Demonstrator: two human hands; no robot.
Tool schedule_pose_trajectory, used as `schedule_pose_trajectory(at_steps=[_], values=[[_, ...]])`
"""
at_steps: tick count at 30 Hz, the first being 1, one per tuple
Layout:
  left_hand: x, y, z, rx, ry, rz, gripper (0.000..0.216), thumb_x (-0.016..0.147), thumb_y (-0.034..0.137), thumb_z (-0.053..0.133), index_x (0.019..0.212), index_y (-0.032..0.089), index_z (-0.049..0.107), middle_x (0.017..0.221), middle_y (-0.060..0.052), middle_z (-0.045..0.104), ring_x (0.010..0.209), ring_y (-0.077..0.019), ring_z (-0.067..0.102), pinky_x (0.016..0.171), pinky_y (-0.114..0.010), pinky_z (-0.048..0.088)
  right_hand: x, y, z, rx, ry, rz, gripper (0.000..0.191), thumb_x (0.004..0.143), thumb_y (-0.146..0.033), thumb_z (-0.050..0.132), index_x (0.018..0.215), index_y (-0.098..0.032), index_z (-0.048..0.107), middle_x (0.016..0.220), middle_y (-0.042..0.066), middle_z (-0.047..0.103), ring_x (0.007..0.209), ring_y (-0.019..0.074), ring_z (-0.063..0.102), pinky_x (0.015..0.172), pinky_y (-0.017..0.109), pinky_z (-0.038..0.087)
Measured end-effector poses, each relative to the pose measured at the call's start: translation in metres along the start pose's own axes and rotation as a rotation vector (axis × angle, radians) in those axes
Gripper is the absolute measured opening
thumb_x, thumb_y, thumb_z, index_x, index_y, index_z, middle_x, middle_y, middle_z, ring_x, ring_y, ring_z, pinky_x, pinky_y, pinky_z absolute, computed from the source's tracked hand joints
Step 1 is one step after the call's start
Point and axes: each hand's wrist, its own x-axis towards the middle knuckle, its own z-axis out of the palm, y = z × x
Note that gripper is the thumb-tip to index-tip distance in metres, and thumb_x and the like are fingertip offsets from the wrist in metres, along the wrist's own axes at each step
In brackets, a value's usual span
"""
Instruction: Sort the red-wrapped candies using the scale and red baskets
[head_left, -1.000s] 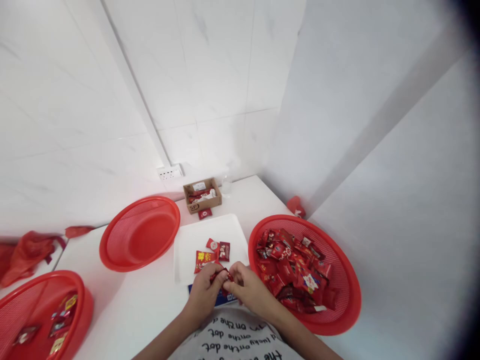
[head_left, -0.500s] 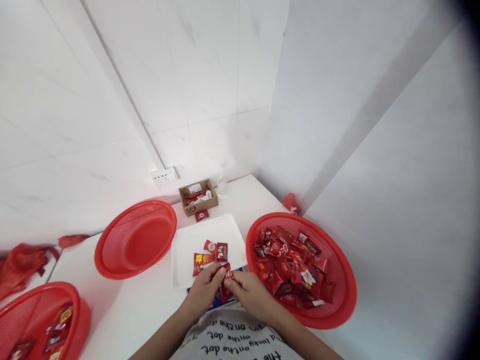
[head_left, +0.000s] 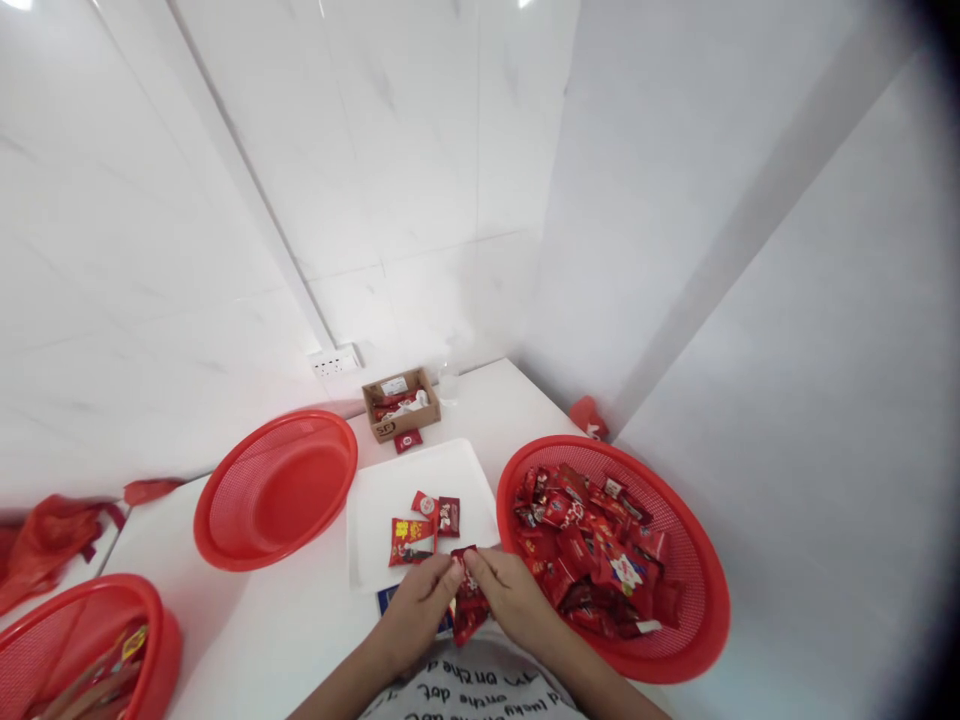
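Observation:
Both hands meet close to my body, just past the near edge of a white tray (head_left: 369, 545). My left hand (head_left: 416, 605) is closed on red snack packets (head_left: 470, 600), its thumb on top. From the other side my right hand (head_left: 514, 595) pinches the same packets. How many are held is hidden by the fingers. On the tray lie a red packet with yellow print (head_left: 412, 540), a small dark red packet (head_left: 449, 516) and a small bright red one (head_left: 424, 504). A blue printed item (head_left: 386, 598) sticks out beneath my hands.
On the right stands a red basket (head_left: 712, 600) full of red packets. Another red basket (head_left: 281, 505) is at the left. In a third basket (head_left: 161, 640), lower left, another person's hand (head_left: 94, 692) reaches among packets. A cardboard box (head_left: 405, 424) stands at the back.
My hands have shifted slightly down and right with the packets, which now show more between the fingers. Another person's hand has appeared in the lower-left basket. The whole view has tilted slightly.

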Motion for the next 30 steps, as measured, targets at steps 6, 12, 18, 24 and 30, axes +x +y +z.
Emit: schedule_pose_trajectory(at_steps=[6,12,18,24,30], values=[[0.001,-0.006,0.001,0.047,-0.046,-0.007,0.033,0.074,0.047,0.055,0.062,0.017,0.057,0.064,-0.001,0.057,0.068,-0.0173,0.048,0.066,-0.025,0.038,0.005,0.009,0.004,0.054,-0.016,0.018,0.049,0.081,-0.058,0.038,0.055,-0.018,0.046,0.053,-0.003,0.044,0.053,0.0110,0.039,0.050,0.022,0.028],[0.003,-0.025,-0.005,0.016,0.045,-0.117,0.027,0.075,0.044,0.053,0.068,0.018,0.053,0.056,0.004,0.044,0.052,-0.0106,0.038,0.051,-0.022,0.031,0.025,0.038,0.015,0.489,0.087,0.371,0.048,0.074,-0.063,0.047,0.057,-0.019,0.045,0.046,-0.006,0.039,0.039,0.0076,0.033,0.041,0.020,0.024],[-0.002,-0.049,-0.022,-0.188,0.143,-0.212,0.028,0.071,0.039,0.058,0.091,0.021,0.052,0.056,0.006,0.047,0.048,-0.0096,0.043,0.046,-0.020,0.031,0.044,0.049,0.015,0.918,0.200,0.655,0.032,0.080,-0.046,0.055,0.067,-0.017,0.058,0.061,0.001,0.060,0.047,0.0074,0.053,0.040,0.015,0.034],[0.005,-0.056,-0.028,-0.290,0.197,-0.156,0.063,0.065,0.034,0.063,0.120,0.022,0.036,0.082,0.000,0.059,0.053,-0.0100,0.049,0.045,-0.020,0.035,0.044,0.046,0.019,0.892,0.077,0.695,0.033,0.077,-0.047,0.058,0.075,-0.015,0.064,0.068,0.002,0.065,0.052,0.0073,0.058,0.045,0.015,0.041],[0.015,-0.064,-0.026,-0.245,0.142,-0.129,0.038,0.066,0.041,0.062,0.092,0.019,0.047,0.073,0.002,0.057,0.050,-0.0082,0.046,0.043,-0.019,0.032,0.031,0.054,0.030,0.663,-0.251,0.477,0.051,0.066,-0.063,0.059,0.081,-0.014,0.062,0.069,0.003,0.064,0.059,0.0105,0.058,0.047,0.016,0.037]])
